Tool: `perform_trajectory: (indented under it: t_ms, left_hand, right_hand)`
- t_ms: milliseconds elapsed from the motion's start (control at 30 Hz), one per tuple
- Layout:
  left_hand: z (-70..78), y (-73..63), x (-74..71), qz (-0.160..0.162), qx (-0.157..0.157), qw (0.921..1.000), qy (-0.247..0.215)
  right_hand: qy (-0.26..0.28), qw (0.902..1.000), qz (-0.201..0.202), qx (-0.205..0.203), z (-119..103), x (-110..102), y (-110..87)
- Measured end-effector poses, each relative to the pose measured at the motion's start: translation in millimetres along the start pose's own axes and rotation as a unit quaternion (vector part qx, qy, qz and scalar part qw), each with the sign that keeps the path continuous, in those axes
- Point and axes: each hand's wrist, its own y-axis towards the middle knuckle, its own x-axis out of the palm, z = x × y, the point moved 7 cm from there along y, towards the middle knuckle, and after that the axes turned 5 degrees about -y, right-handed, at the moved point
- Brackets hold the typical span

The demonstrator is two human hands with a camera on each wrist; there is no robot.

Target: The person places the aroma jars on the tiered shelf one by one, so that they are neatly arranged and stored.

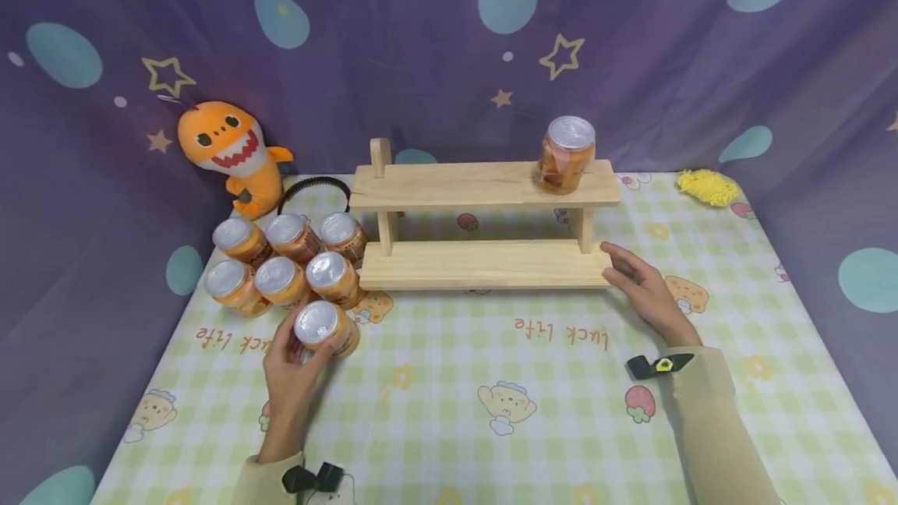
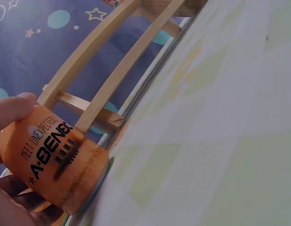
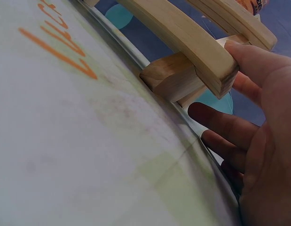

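My left hand (image 1: 291, 369) grips an orange can (image 1: 326, 328) with a silver lid, thumb and fingers around its sides. In the left wrist view the printed can (image 2: 58, 157) tilts with the camera, its base close to the tablecloth. My right hand (image 1: 648, 294) is at the right end of the lower board of a two-tier wooden shelf (image 1: 484, 263). In the right wrist view its thumb (image 3: 244, 54) rests on the board's end (image 3: 216, 70), and the other fingers extend loosely below. Another orange can (image 1: 567, 154) stands on the upper board's right part.
Several more orange cans (image 1: 281, 279) stand in two rows left of the shelf. Behind them are an orange shark plush (image 1: 242, 154) and a black coiled band (image 1: 316, 181). A yellow yarn bundle (image 1: 708, 187) lies at the back right of the checked tablecloth (image 1: 449, 396).
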Motion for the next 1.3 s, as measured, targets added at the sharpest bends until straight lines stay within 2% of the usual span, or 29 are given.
perform_trajectory:
  t_ms: [133, 333, 733, 900, 1033, 1167, 1300]
  left_hand:
    - [0.1, -1.4, 0.1, 0.003, -0.003, 0.9997, -0.022]
    - [2.2, -1.1, 0.3, 0.004, 0.018, 0.9989, -0.042]
    - [8.0, -0.8, -0.5, 0.016, 0.027, 0.9995, 0.001]
    - [11.6, 0.7, 1.3, 0.016, 0.016, 0.9997, 0.011]
    - [17.2, 1.4, 3.6, 0.011, 0.024, 0.9996, 0.010]
    - [26.4, 1.6, 7.4, 0.000, 0.040, 0.9991, -0.008]
    - [34.0, 2.7, 12.3, -0.010, 0.044, 0.9986, -0.028]
  right_hand:
    - [0.000, 1.0000, -0.002, 0.002, 0.5, 0.5, -0.3]
    - [0.000, 1.0000, -0.005, 0.005, 2.2, 1.9, -0.7]
    - [-0.003, 0.9999, -0.012, 0.011, -0.3, 3.0, -0.9]
    - [-0.004, 0.9998, -0.013, 0.016, -0.3, 3.1, -0.9]
    - [-0.007, 0.9998, -0.012, 0.015, -0.8, 2.2, -0.4]
    - [-0.008, 0.9998, -0.010, 0.013, -1.0, 1.7, 0.0]
    - [-0.006, 0.9998, -0.009, 0.014, -0.3, 2.0, 0.3]
